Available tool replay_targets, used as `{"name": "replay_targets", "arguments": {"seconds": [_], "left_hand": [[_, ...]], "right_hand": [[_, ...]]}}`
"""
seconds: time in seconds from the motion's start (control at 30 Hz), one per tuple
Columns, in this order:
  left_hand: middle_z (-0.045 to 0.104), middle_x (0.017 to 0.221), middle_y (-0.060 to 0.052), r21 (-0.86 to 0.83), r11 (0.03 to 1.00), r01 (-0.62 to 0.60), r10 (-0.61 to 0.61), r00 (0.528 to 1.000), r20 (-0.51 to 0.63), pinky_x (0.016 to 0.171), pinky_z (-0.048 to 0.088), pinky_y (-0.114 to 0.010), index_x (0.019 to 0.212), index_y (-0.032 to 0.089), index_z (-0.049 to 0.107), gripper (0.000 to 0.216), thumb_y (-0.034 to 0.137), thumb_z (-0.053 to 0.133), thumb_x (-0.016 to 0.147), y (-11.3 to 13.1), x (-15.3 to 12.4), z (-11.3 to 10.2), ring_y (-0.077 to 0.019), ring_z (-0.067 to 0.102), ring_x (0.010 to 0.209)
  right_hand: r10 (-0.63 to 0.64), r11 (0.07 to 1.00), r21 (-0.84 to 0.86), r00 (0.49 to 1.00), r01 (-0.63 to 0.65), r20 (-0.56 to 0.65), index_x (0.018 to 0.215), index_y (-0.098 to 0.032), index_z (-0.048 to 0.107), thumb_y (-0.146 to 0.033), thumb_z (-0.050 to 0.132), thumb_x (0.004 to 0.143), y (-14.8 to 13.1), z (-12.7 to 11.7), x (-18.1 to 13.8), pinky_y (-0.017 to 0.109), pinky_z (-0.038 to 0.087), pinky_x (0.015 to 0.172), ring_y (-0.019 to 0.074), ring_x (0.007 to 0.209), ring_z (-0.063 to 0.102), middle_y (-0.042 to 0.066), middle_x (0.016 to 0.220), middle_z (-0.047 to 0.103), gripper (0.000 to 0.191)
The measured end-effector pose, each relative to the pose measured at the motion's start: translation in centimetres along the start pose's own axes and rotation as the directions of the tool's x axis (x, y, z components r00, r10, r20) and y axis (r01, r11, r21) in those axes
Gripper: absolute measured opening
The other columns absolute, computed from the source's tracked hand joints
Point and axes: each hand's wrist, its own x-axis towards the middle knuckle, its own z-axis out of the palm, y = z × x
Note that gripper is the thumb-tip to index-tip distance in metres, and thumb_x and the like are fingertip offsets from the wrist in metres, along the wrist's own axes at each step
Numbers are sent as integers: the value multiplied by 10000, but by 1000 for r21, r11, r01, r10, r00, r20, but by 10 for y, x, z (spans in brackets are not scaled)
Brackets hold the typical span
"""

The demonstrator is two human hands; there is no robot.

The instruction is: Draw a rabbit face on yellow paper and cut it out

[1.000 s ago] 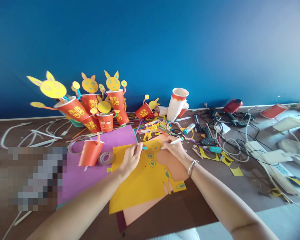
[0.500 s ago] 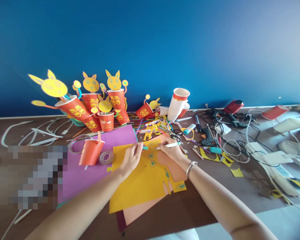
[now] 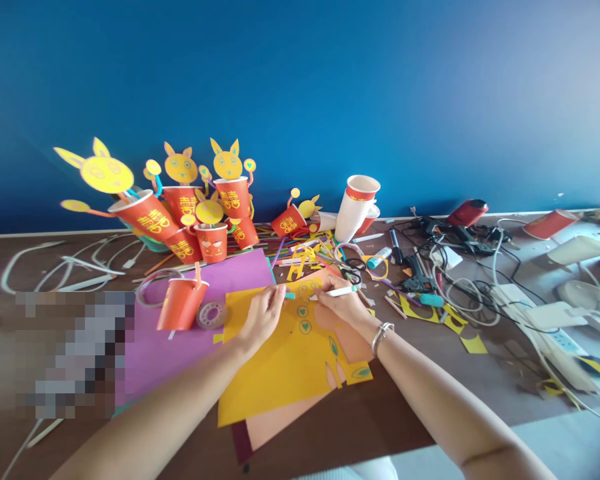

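A white marker with a teal end (image 3: pixel 342 291) is pinched in my right hand (image 3: pixel 336 298), its tip down at the yellow paper (image 3: pixel 270 360). Between the fingers of my left hand (image 3: pixel 269 307) is a teal marker cap (image 3: pixel 290 295), held just above the same sheet. A round face drawing (image 3: pixel 308 289) lies partly behind my right fingers. Below it are two small circles with teal hearts (image 3: pixel 304 319), and leaf-shaped teal outlines (image 3: pixel 334 345) sit lower right. An orange-pink sheet (image 3: pixel 285 419) lies under the yellow paper.
Purple paper (image 3: pixel 165 360) on the left bears an orange cup (image 3: pixel 183 305) and a tape roll (image 3: pixel 213 315). Red cups with yellow rabbit faces (image 3: pixel 229 165) stand behind. A stack of paper cups (image 3: pixel 354 210), scissors (image 3: pixel 354 268), a glue gun (image 3: pixel 420 277) and cables lie further right.
The marker in my right hand has tilted slightly, its rear end shifting a little left and down. My left hand holds the cap in the same spot.
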Motion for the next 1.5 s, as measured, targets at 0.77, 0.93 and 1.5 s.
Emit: {"name": "replay_targets", "arguments": {"seconds": [0.77,0.93,1.5], "left_hand": [[607,618,-43,-3,1000,-6,6,1000,-3,683,492,-279,677,209,572,387,457,372,898,1,0,0,-187,636,716],[604,631,-46,-2,1000,3,-3,1000,8,703,499,-299,702,203,580,400,478,366,899,0,0,0,-194,634,718],[628,647,-66,8,1000,-9,9,1000,-1,701,504,-298,721,225,615,393,467,365,903,1,-1,-1,-204,619,695]], "right_hand": [[27,999,25,1000,-28,9,614,-201,458,-420,609,756,-11,-2,-3,227,277,437,101,489,397,-42,556,487,301],[31,997,74,999,-33,17,623,-198,488,-410,645,728,-10,-2,-2,226,314,455,111,510,444,-33,572,524,284],[70,994,92,996,-65,-61,578,-209,407,-266,540,681,-13,-4,-1,220,271,421,95,464,381,-51,494,447,178]]}}
